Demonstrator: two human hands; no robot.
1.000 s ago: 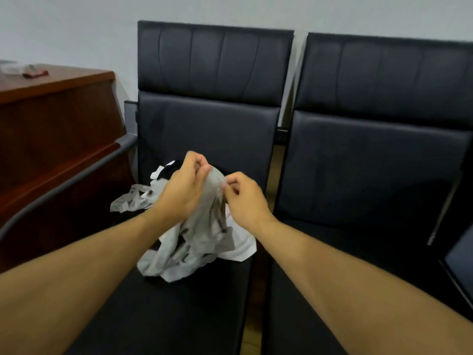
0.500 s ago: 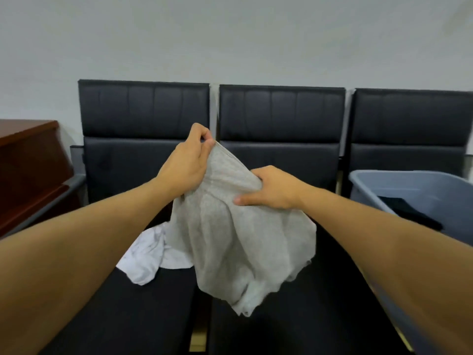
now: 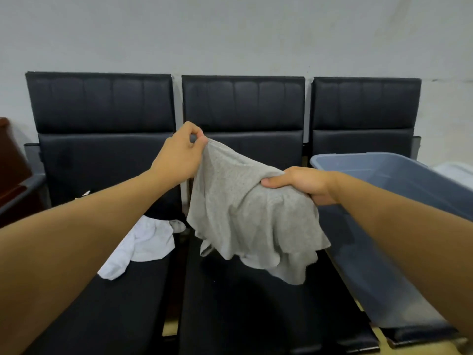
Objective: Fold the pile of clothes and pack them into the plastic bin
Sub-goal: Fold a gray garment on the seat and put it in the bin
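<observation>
Fingers of the left hand (image 3: 179, 156) pinch the garment (image 3: 245, 208); the right hand (image 3: 302, 184) is clamped on its edge. Hands have been drawn apart since half a second ago, spreading it above the middle seat (image 3: 256, 316), beside the bin (image 3: 384, 252), ready for folding.

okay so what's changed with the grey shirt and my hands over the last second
The grey shirt has been lifted off the pile on the left seat and carried right, over the middle seat. The hands have moved apart: the left hand pinches one edge up high, the right hand grips the other edge, lower, near the plastic bin. Both hands have kept hold throughout. The white garment stays on the left seat.
</observation>
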